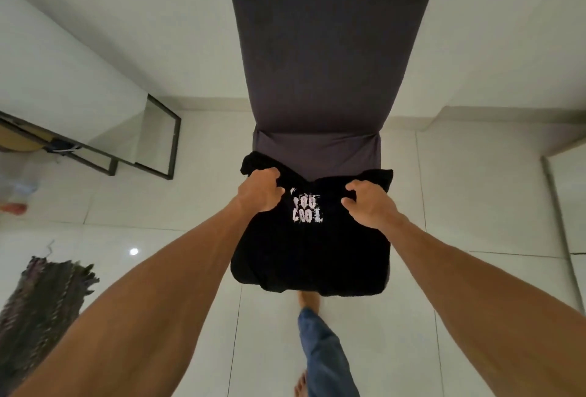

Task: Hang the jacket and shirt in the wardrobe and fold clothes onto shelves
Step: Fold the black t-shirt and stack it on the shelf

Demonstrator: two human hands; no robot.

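Note:
A black T-shirt point(309, 257) with white lettering lies partly folded over the near end of a long dark grey padded surface point(329, 47). My left hand point(261, 190) grips the shirt's upper left edge. My right hand point(369, 203) pinches the upper right part, next to the lettering. The shirt's lower edge hangs over the front of the surface. No wardrobe or jacket is in view.
White floor tiles point(174, 238) surround the grey surface. A black metal frame point(158, 139) leans at the left wall. A striped rug point(41, 304) lies at the lower left. My bare feet and a blue-jeaned leg point(323, 355) stand just below the shirt.

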